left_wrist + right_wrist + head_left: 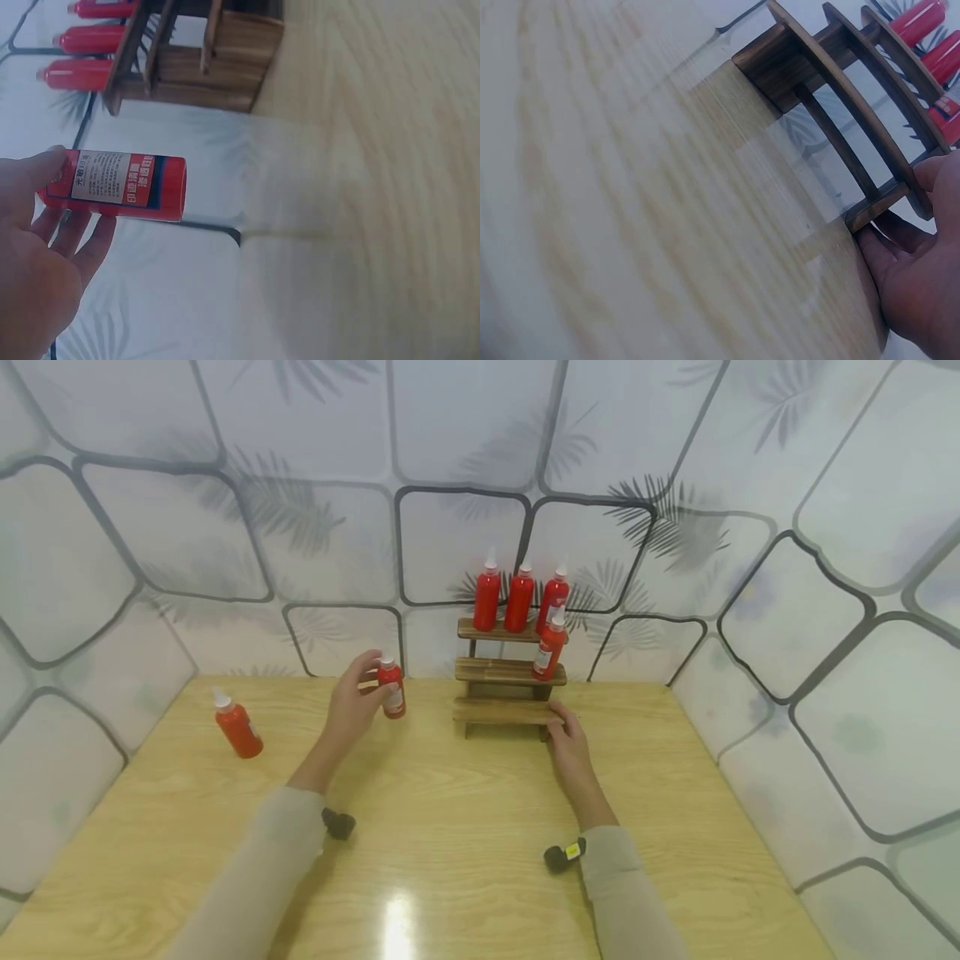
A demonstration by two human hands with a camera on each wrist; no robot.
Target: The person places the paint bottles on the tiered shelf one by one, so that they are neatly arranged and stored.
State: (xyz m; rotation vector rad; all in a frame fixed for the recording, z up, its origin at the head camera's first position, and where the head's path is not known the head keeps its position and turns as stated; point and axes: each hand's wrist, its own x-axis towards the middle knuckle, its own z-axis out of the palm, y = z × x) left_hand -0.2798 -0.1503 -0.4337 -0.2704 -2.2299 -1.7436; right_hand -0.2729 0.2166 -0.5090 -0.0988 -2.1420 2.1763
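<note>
My left hand (352,700) holds a red stamp-ink bottle (392,693) between thumb and fingers, upright with its white cap up. In the left wrist view the base of this bottle (112,180) appears raised off the table. To the right stands a three-step wooden rack (498,712). The thumb and fingers of my right hand (570,747) grip the right end of its lowest step, and the right wrist view shows the thumb on top of the board. Several red bottles (487,602) line the top step. One more bottle (550,650) stands at the right of the middle step.
Another red bottle (240,729) with a white nozzle stands on the left part of the wooden table (450,835). Behind the rack rises a pale wall covering (330,543) with grey outlines and leaf prints, and it continues along both sides.
</note>
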